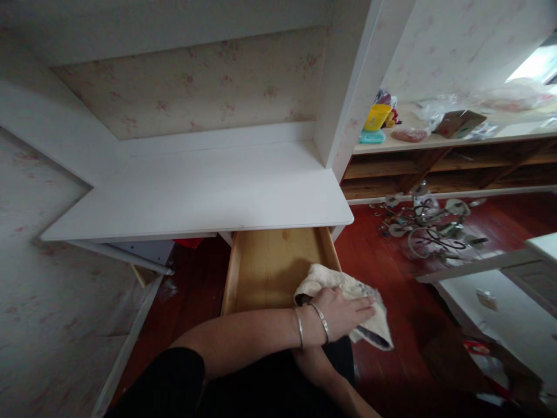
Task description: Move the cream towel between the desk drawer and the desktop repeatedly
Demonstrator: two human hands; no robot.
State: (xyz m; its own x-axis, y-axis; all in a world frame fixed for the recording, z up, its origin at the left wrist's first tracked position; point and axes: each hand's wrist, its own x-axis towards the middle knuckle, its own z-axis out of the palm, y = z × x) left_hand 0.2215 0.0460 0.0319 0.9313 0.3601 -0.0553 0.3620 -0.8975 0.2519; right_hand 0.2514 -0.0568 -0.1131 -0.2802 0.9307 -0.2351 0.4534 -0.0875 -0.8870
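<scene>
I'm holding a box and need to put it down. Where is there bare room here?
The white desk top is bare from the wallpapered back wall to the post. The open drawer is bare left of the cloth under the left hand. Crowded: the floor right of it, with the metal fixture, and the cluttered shelf.
</scene>
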